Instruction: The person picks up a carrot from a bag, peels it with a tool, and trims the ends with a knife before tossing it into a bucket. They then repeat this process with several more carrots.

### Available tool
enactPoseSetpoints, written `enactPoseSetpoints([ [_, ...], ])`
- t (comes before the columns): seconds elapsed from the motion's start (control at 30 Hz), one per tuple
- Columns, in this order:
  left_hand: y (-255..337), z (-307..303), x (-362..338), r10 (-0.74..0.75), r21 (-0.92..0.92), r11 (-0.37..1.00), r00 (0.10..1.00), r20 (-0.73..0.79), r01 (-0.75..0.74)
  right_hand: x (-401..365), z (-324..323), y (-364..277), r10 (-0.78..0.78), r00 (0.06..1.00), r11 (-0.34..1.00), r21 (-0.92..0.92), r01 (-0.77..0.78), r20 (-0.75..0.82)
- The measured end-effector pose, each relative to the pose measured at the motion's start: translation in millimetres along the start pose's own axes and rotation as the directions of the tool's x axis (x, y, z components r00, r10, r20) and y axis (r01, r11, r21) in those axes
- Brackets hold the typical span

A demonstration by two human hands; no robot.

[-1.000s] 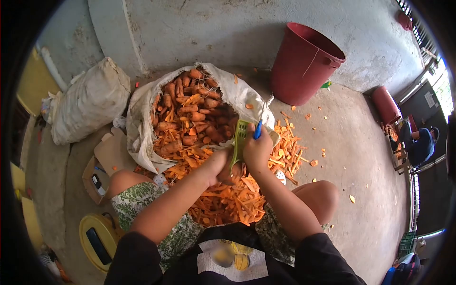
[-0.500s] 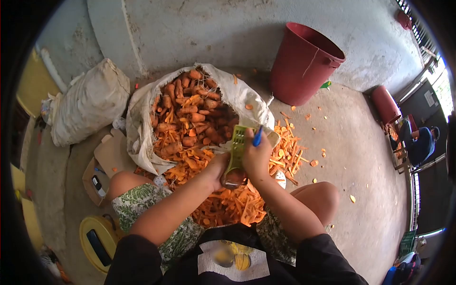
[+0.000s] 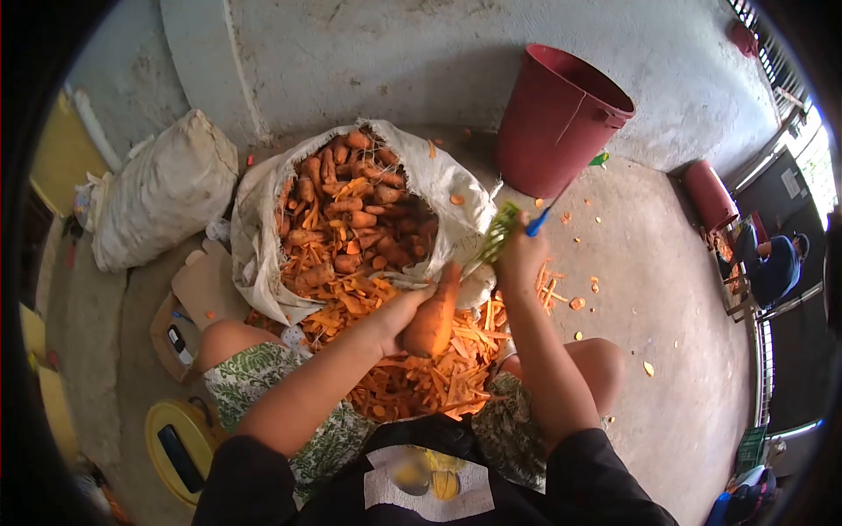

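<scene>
My left hand (image 3: 396, 319) is wrapped round a thick orange carrot (image 3: 431, 326), held tilted above a heap of carrot peelings (image 3: 421, 386) between my legs. To its right, my right hand (image 3: 524, 261) grips a green peeler (image 3: 498, 230), slightly blurred, whose lower end is near the carrot's narrow tip. The same hand also holds a knife with a blue handle (image 3: 538, 225), its blade pointing up and away. In front of both hands lies an open white sack (image 3: 259, 254) with many unpeeled carrots (image 3: 351, 197) and some peelings inside.
A red bin (image 3: 548, 131) stands by the wall, beyond scattered peelings. A full white sack (image 3: 171, 197) and a cardboard box (image 3: 206, 285) are at left. A phone (image 3: 181, 456) rests on a yellow lid (image 3: 162, 421). Another person (image 3: 776, 267) sits far right.
My right hand has moved up and right with the peeler and knife, away from my left hand. The carrot in my left hand is now in fuller view.
</scene>
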State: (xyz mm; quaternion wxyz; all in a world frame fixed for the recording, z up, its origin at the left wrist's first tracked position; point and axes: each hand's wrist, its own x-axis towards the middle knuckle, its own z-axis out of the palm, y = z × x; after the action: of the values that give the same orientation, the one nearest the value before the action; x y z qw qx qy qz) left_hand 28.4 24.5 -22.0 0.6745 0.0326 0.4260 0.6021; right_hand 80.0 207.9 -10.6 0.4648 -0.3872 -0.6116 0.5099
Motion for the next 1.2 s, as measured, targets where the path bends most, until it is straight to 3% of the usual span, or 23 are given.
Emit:
enactPoseSetpoints([
  [0.07, -2.4, -8.5, 7.0, 0.002, -0.179, 0.984, 1.0, 0.001, -0.002, -44.3, 9.9, -37.7, 0.086, 0.987, 0.996, 0.01, -0.088, 0.139],
  [0.1, 0.3, -3.8, 6.2, -0.002, -0.218, 0.976, 0.994, -0.109, -0.022, -56.7, 12.8, -31.4, 0.001, 0.977, 1.0, -0.018, 0.003, 0.215],
  [0.13, -1.4, -5.6, 7.0, -0.005, -0.218, 0.976, 0.994, -0.11, -0.019, -68.9, 12.5, -28.8, -0.058, 0.968, 0.987, -0.135, 0.093, 0.244],
  [0.23, -6.0, -10.2, 13.1, 0.063, -0.193, 0.979, 0.998, -0.006, -0.063, -87.2, 15.6, -28.8, -0.083, 0.963, 0.98, -0.153, 0.125, 0.257],
  [0.37, -6.2, -9.5, 12.5, 0.097, -0.217, 0.973, 0.991, 0.096, -0.074, -72.9, 17.7, -16.6, -0.048, 0.976, 0.939, -0.324, 0.117, 0.212],
  [0.43, 2.3, 3.4, 8.9, 0.104, 0.232, 0.969, 0.99, -0.093, -0.08, -49.5, 17.3, -1.4, -0.116, 0.988, 0.884, -0.443, 0.151, 0.106],
  [0.47, -4.1, 6.4, 5.4, -0.016, 0.382, 0.922, 0.992, -0.124, 0.063, -28.3, 12.9, 8.9, -0.193, 0.981, 0.831, -0.527, 0.176, 0.023],
  [0.53, -20.9, 19.4, -2.3, 0.082, 0.326, 0.943, 0.995, -0.051, -0.061, 25.1, -5.4, 38.2, -0.13, 0.974, 0.87, -0.493, 0.022, -0.185],
  [0.57, -20.0, 25.4, -6.1, 0.166, 0.399, 0.909, 0.982, -0.089, -0.117, 35.4, -11.6, 36.6, -0.129, 0.974, 0.87, -0.493, 0.021, -0.186],
  [0.6, -15.3, 25.3, -7.7, 0.164, 0.401, 0.909, 0.982, -0.09, -0.115, 41.5, -16.6, 31.8, -0.052, 0.978, 0.942, -0.336, -0.018, -0.2],
  [0.63, -7.0, 22.7, -8.9, 0.109, 0.23, 0.968, 0.994, -0.013, -0.103, 43.7, -19.5, 29.2, 0.026, 0.979, 0.983, -0.17, -0.061, -0.201],
  [0.7, 2.7, 8.4, -6.1, 0.027, -0.029, 0.999, 0.997, 0.076, -0.025, 22.8, -13.7, 7.1, 0.099, 0.988, 0.989, -0.095, -0.111, -0.12],
  [0.73, 3.3, 3.3, -1.7, 0.031, -0.03, 0.999, 0.996, 0.079, -0.028, 11.5, -8.6, 0.3, 0.163, 0.986, 0.986, -0.027, -0.163, -0.028],
  [0.77, 5.0, 1.1, 0.4, 0.048, -0.057, 0.997, 0.999, 0.006, -0.047, 6.2, -2.9, 7.9, 0.128, 0.989, 0.992, -0.002, -0.128, 0.069],
  [0.8, 5.6, -1.2, 2.0, 0.062, -0.082, 0.994, 0.996, -0.069, -0.067, -14.4, 0.8, -12.7, 0.206, 0.968, 0.979, -0.036, -0.202, 0.142],
  [0.87, 4.2, -6.9, 5.7, 0.07, -0.112, 0.991, 0.997, -0.015, -0.071, -43.7, 9.9, -28.8, 0.267, 0.934, 0.96, 0.017, -0.279, 0.235],
  [0.93, 0.7, -10.9, 11.7, 0.116, -0.226, 0.969, 0.992, 0.045, -0.103, -62.9, 11.4, -25.4, 0.107, 0.949, 0.994, -0.035, -0.101, 0.296],
  [1.03, -1.6, -1.6, 8.9, 0.097, -0.256, 0.963, 0.994, 0.053, -0.08, -83.8, 13.4, -25.2, -0.113, 0.965, 0.982, -0.123, 0.145, 0.235],
  [1.17, -10.3, -15.2, 19.7, 0.133, -0.224, 0.969, 0.981, 0.143, -0.099, -76.7, 10.8, -22.9, -0.055, 0.968, 0.957, -0.263, 0.122, 0.246],
  [1.2, -6.9, -6.8, 11.9, 0.133, -0.223, 0.97, 0.981, 0.142, -0.099, -67.6, 12.0, -13.5, -0.041, 0.983, 0.954, -0.284, 0.091, 0.177],
])
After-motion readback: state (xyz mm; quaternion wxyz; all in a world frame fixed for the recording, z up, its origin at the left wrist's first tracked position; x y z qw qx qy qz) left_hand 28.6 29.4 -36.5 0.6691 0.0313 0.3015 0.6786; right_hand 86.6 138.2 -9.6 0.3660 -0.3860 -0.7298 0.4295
